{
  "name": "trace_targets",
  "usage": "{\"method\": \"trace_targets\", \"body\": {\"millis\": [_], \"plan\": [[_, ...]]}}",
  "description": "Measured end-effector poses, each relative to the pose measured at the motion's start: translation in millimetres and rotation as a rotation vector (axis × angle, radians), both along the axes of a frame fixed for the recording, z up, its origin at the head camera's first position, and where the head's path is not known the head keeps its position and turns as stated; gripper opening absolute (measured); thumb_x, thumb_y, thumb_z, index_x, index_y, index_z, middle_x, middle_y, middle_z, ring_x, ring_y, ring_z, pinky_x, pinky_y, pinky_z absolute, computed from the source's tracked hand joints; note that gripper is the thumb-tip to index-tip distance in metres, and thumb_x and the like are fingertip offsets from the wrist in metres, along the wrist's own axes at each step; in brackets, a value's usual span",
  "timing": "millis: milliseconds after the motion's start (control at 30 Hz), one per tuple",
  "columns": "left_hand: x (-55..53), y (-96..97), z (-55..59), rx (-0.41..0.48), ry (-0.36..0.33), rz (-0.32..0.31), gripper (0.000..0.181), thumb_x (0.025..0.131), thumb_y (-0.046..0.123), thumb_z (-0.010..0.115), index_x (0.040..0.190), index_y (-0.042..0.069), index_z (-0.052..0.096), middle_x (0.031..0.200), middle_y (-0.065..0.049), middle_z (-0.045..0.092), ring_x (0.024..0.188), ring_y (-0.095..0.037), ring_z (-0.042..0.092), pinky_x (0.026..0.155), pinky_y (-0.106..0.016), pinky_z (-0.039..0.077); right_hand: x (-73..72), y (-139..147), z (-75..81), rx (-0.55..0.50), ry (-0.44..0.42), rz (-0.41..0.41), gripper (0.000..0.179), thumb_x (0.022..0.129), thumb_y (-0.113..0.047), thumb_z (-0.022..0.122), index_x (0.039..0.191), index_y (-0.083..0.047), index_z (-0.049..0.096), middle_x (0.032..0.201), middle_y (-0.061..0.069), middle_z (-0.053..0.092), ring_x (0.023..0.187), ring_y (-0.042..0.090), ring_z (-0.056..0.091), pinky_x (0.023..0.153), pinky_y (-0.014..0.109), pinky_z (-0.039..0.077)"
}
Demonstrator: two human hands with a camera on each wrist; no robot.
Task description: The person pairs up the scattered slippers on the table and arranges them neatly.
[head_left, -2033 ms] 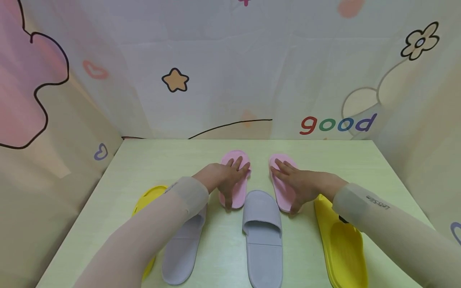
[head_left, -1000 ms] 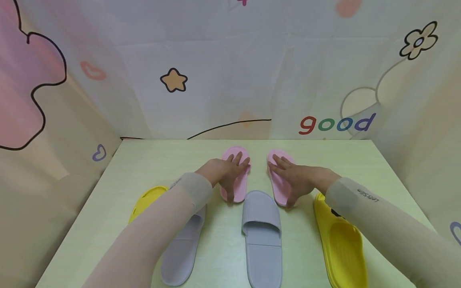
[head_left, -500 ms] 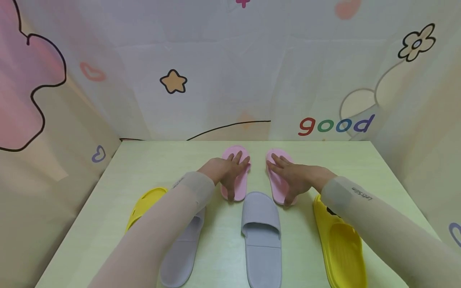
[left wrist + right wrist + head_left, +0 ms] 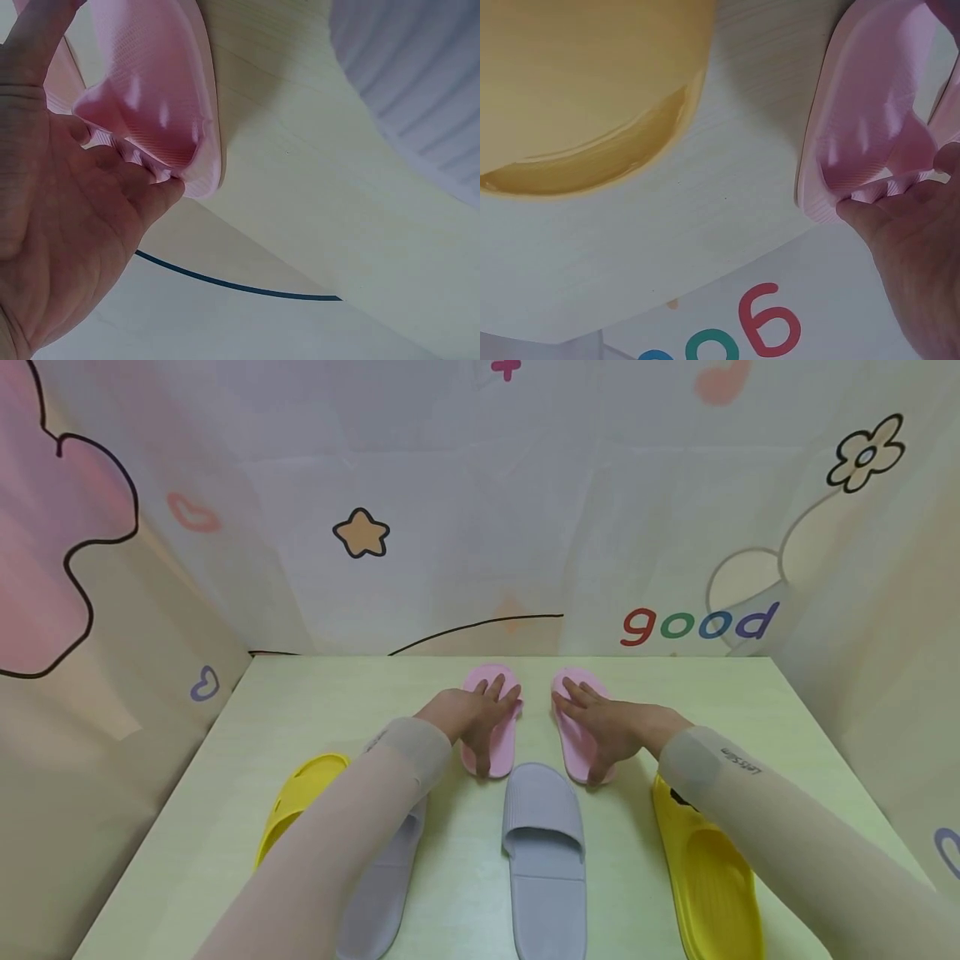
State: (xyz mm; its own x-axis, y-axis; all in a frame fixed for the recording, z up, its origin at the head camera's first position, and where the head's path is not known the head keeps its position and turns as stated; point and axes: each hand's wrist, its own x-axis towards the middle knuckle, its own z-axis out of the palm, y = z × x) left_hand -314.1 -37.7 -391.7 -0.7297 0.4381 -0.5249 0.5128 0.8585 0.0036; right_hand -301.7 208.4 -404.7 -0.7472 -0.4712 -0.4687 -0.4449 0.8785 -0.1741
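In the head view a pair of pink slippers lies toes toward the back on the pale table [image 4: 360, 702]. My left hand [image 4: 480, 720] rests on the left pink slipper [image 4: 504, 750], fingers spread over its strap and thumb reaching down near the heel. On the right pink slipper [image 4: 572, 737] my right hand [image 4: 611, 727] lies the same way, mirrored. Both wrist views show fingers along the straps, with the hollow under each strap facing the camera. A grey slipper [image 4: 546, 810] stands just in front of the pink pair, between their heels.
Partly under the left forearm are another grey slipper [image 4: 378, 893] and a yellow slipper [image 4: 306, 783]. A second yellow slipper [image 4: 708, 868] lies by the right forearm. Printed curtain [image 4: 465, 527] closes off the back and sides of the table.
Both pink slippers have slid a little toward the back under my hands, and the right one has also shifted left. The grey and yellow slippers have stayed in place.
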Motion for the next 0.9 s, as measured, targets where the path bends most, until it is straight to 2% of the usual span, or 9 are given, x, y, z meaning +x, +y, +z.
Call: {"method": "trace_targets", "body": {"millis": [267,900], "plan": [[-2.2,1.5,-0.6,0.001,0.017,-0.022,0.145,0.068,0.050,0.095,0.168,0.022,-0.007,0.175,-0.014,-0.010,0.163,-0.038,0.005,0.124,-0.062,0.029,-5.3,-1,-3.7,0.004,0.012,0.008,0.137,0.069,-0.044,0.096,0.168,-0.020,0.005,0.175,0.011,-0.013,0.162,0.040,-0.004,0.121,0.070,0.023],[-11.3,3.0,-3.6,0.007,0.017,0.005,0.146,0.068,0.049,0.096,0.167,0.025,-0.008,0.175,-0.011,-0.013,0.163,-0.034,0.003,0.124,-0.060,0.031,-17.1,-5,-7.8,0.009,0.034,-0.011,0.143,0.064,-0.044,0.099,0.168,-0.021,0.004,0.175,0.010,-0.017,0.162,0.040,-0.005,0.121,0.072,0.018]]}}
